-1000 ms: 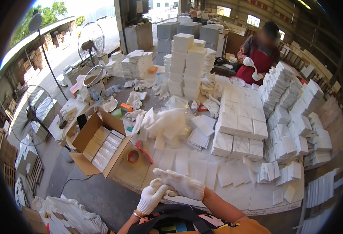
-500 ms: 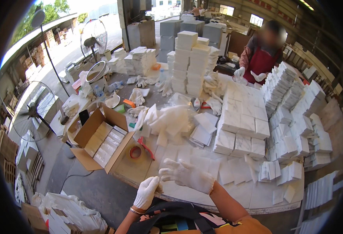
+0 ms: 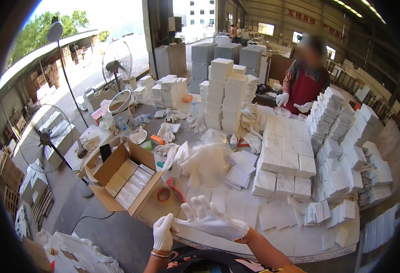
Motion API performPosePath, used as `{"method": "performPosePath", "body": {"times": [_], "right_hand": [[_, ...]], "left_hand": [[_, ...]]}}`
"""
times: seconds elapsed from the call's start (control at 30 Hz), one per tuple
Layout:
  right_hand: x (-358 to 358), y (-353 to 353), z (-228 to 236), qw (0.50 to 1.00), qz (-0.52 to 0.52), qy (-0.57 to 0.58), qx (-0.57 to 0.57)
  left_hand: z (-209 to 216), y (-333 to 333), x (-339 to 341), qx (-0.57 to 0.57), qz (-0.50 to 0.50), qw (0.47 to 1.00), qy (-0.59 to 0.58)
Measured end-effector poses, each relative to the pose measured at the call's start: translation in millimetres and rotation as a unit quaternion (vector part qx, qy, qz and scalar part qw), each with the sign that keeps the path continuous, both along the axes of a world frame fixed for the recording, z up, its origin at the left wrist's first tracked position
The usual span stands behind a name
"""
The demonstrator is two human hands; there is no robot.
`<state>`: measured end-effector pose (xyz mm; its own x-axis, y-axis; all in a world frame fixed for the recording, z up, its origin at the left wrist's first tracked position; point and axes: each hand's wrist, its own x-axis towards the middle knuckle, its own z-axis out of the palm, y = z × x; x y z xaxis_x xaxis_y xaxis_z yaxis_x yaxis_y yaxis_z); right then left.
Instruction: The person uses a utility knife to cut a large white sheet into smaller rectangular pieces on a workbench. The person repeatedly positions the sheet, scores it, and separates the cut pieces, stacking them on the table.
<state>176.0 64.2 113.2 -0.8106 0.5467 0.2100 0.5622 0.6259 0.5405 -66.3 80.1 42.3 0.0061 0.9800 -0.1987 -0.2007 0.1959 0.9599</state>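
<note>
Both hands wear white knit gloves, close to my body at the table's front edge. My left hand is closed and pinches white cloth stretched across to the other hand. It looks like the thumb or a fingertip of the right glove. My right hand is held with fingers spread. Just beyond them lie a red tape dispenser and a roll of tape. An open cardboard box holding rows of wrapped white tiles stands to the left.
Stacked white marble tiles fill the right side, with taller stacks at the back. Crumpled white foam sheeting lies mid-table. A co-worker in a red apron stands across. A floor fan is at left.
My view has tilted up a little. The left hand has drawn slightly away from the right, stretching the white glove cloth between them. The right fingers have spread.
</note>
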Motion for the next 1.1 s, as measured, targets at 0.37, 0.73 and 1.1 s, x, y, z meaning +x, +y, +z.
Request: {"method": "performPosePath", "body": {"times": [0.37,0.73,1.1], "right_hand": [[-16.6,-19.6,-102.4,0.675,0.0,-0.499,0.543],[82.0,-76.2,-93.0,-0.26,0.288,-0.774,0.501],[38.3,-34.1,-75.0,-0.472,0.167,-0.665,0.554]], "left_hand": [[2.1,-3.0,55.6,0.012,-0.23,0.972,-0.048],[-1.5,58.8,52.4,0.138,-0.286,0.917,0.24],[33.8,32.6,96.7,0.392,-0.272,0.79,0.385]]}}
